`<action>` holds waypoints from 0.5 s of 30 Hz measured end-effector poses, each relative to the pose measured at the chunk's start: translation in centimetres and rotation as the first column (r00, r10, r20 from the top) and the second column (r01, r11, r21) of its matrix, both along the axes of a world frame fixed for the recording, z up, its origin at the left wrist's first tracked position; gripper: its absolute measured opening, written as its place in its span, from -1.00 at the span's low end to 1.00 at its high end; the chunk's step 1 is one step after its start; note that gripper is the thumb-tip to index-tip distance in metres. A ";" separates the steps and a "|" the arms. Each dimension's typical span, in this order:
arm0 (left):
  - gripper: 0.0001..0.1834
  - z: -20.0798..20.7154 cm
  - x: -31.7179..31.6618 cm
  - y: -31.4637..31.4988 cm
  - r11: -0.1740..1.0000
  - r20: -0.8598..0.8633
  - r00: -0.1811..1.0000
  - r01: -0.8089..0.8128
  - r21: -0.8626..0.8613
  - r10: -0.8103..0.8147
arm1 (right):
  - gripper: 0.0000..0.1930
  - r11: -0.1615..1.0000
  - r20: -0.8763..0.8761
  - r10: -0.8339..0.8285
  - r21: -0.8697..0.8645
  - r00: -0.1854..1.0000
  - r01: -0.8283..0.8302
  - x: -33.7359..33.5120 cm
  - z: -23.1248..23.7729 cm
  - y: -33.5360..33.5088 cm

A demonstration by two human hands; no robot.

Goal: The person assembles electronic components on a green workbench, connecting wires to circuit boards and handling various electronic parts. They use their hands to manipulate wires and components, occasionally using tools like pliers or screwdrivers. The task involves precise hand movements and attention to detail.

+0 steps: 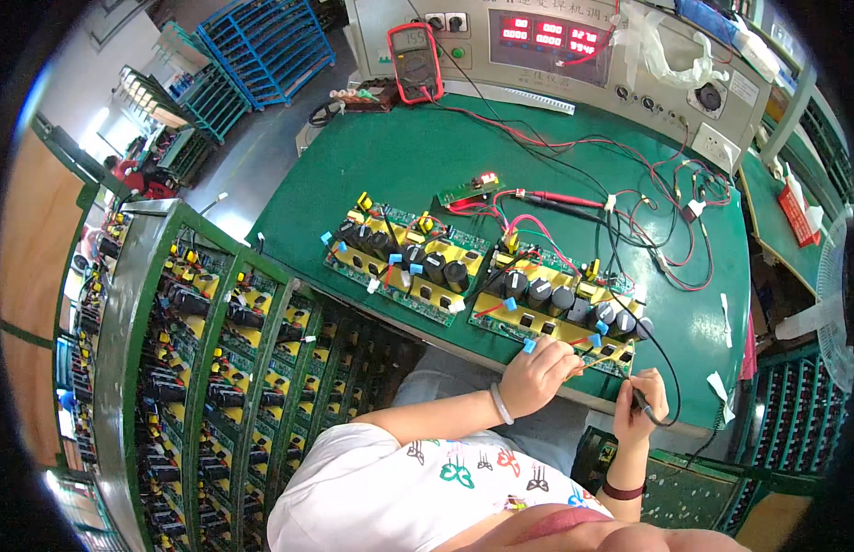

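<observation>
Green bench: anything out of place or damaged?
Mostly clutter. Red and black leads lie in a loose tangle on the right, and crumpled translucent plastic hangs over part of the test console's front panel, which looks makeshift. I see no spills. The circuit boards show no obvious damage; fine faults are too small to tell.

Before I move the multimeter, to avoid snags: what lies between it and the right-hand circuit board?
Between the multimeter and circuit board, the head view shows a small green board with a red display, plus red and black test leads.
</observation>
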State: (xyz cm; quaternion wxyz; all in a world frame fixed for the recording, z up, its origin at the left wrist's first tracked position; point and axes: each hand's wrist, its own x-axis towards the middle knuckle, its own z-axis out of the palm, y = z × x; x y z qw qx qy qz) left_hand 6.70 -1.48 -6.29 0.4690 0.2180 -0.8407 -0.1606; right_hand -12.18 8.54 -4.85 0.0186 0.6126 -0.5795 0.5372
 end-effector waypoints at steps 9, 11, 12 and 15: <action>-0.62 0.0 -0.2 -0.1 1.000 -0.005 1.000 -0.001 0.012 0.001 | -0.96 0.992 0.147 0.066 0.099 0.987 -0.081 -4.1 7.3 -3.1; -0.60 -0.2 -0.1 -0.3 1.000 -0.007 1.000 0.022 0.013 -0.021 | -0.94 0.987 0.029 0.046 0.156 0.999 -0.050 -5.5 8.9 -6.0; -0.62 0.2 -0.1 -0.3 0.999 -0.009 1.000 0.018 0.030 -0.018 | -0.91 0.982 0.021 0.034 0.186 0.999 -0.037 -5.8 9.5 -7.7; -0.65 0.5 -0.3 -0.4 1.000 0.012 1.000 0.026 0.002 -0.026 | -0.82 0.931 0.292 0.188 0.250 0.938 -0.265 -8.1 9.3 -11.5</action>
